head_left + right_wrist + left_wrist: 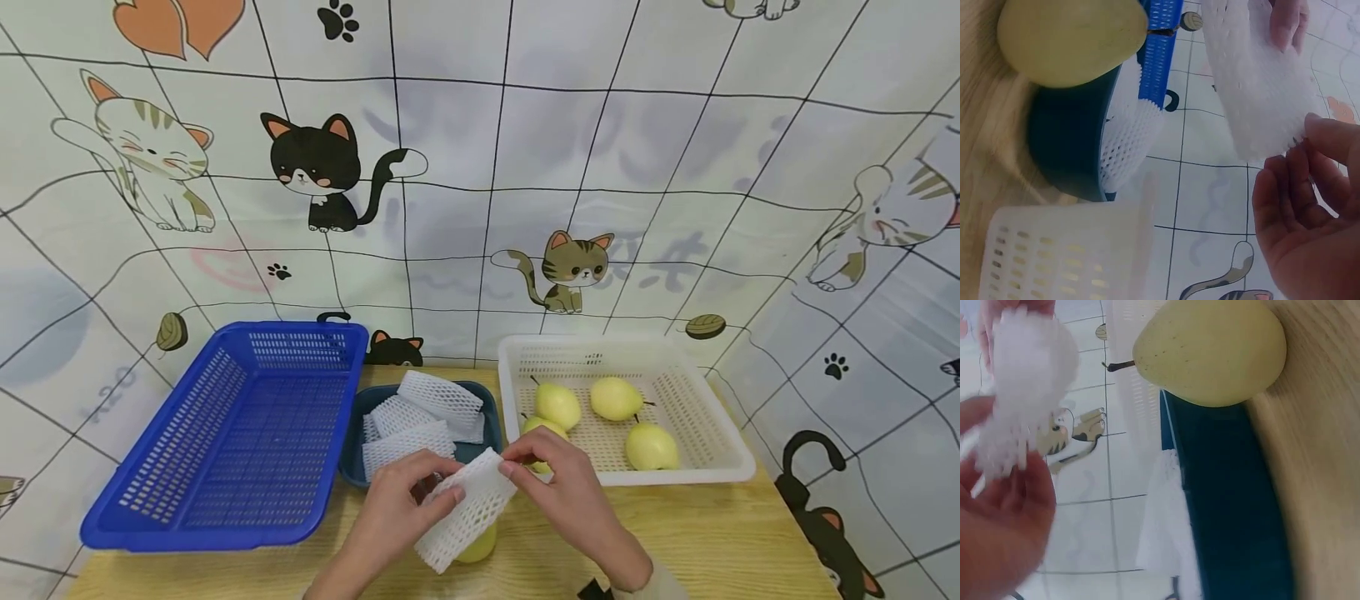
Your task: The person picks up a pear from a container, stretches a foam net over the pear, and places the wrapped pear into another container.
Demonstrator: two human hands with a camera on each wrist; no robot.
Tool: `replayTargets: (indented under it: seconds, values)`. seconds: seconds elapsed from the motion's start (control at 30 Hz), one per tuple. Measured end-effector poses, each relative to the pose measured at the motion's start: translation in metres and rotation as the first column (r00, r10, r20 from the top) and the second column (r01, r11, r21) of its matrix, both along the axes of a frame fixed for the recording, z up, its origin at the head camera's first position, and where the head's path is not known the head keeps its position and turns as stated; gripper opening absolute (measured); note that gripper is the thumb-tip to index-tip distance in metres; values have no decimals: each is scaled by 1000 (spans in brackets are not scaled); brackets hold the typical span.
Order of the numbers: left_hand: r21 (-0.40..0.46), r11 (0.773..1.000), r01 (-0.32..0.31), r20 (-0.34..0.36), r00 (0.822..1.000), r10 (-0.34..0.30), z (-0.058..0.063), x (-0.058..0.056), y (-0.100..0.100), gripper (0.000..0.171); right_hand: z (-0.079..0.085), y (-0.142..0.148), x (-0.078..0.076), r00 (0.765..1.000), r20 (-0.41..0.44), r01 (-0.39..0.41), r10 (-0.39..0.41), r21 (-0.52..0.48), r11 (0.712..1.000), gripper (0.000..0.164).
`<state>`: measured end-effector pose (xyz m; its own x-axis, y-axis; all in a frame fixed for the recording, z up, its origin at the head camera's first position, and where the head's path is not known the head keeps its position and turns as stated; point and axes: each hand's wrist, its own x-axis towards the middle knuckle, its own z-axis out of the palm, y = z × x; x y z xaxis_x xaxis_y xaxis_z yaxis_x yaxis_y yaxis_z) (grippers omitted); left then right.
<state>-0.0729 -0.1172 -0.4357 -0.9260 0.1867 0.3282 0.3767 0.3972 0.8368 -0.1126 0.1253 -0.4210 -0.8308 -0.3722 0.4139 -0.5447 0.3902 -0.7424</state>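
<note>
Both hands hold a white foam net sleeve (468, 512) in the air over the table's front part. My left hand (397, 508) pinches its left side between thumb and fingers. With thumb and fingertips my right hand (573, 500) pinches the sleeve's upper right corner. Below the sleeve a yellow-green pear (480, 546) rests on the table, partly covered by it in the head view. The whole pear (1210, 350) with its dark stem shows in the left wrist view. Behind the hands, more foam net sleeves (420, 412) lie piled in a dark teal bin (491, 408).
An empty blue basket (217, 533) stands at the left. At the right, a white basket (712, 442) contains several pears (652, 447). The wooden table (697, 542) meets a cat-patterned cloth backdrop (450, 208) behind the containers.
</note>
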Motion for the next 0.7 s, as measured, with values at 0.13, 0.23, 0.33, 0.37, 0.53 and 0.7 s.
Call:
replayTargets:
  seconds: [0.13, 0.23, 0.33, 0.37, 0.53, 0.7]
  values:
    - [303, 929, 213, 94, 963, -251, -7, -3, -17, 38, 3, 3, -1, 977, 192, -70, 94, -129, 989, 4]
    - [484, 862, 154, 194, 941, -276, -8, -9, -21, 52, 5, 7, -4, 947, 277, -105, 161, -207, 973, 6]
    - [572, 819, 38, 294, 923, -249, -9, -16, -14, 43, 6, 8, -7, 919, 305, -166, 251, -280, 946, 9]
    - [587, 809, 25, 313, 915, -255, -10, -18, -10, 41, 5, 8, -7, 906, 312, -190, 287, -308, 932, 11]
    - [655, 748, 102, 326, 856, -402, -15, -19, 8, 46, 1, 2, -9, 843, 367, -226, 393, -421, 879, 22]
    - [789, 590, 169, 262, 777, -573, -19, -17, 11, 49, -7, -5, -8, 818, 428, -185, 384, -436, 881, 28]
